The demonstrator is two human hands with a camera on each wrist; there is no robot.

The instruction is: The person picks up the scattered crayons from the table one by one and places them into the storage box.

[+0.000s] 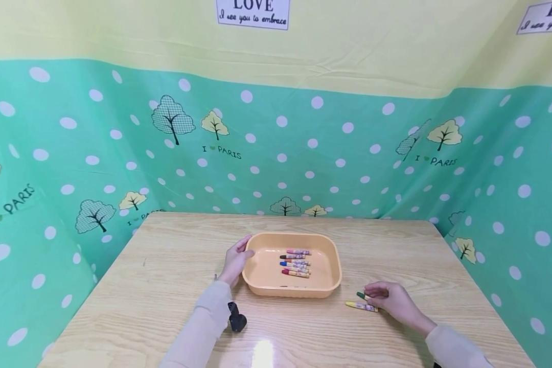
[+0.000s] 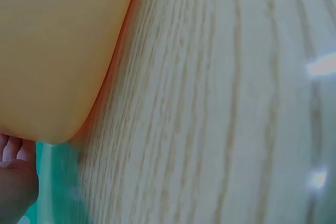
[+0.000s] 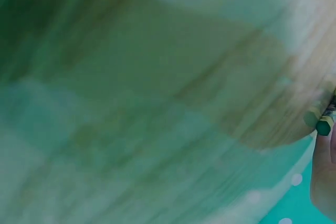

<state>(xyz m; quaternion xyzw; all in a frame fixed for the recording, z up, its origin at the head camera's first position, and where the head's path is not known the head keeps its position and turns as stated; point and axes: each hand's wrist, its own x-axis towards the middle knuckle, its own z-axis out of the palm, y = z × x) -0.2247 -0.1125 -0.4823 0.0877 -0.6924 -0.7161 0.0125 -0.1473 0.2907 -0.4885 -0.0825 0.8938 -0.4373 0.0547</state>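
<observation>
A peach plastic tray [image 1: 292, 293] sits on the wooden table. Several crayons lie in a column inside it, among them a dark red crayon [image 1: 296, 274] and a blue crayon [image 1: 287, 264]. At the tray's left end my left hand [image 1: 235, 261] grips the rim, thumb over the inside edge; its fingers [image 2: 11, 148] show against the outer wall in the left wrist view. My right hand [image 1: 394, 300], right of the tray, pinches a green crayon [image 1: 362, 296], whose green end also shows in the right wrist view. A yellow crayon [image 1: 360, 305] lies on the table just beneath that hand.
A small black object [image 1: 236, 319] is by my left forearm, in front of the tray. The wooden table [image 1: 175, 286] is enclosed at the back and sides by a green and yellow curtain [image 1: 267, 117] with dots and trees.
</observation>
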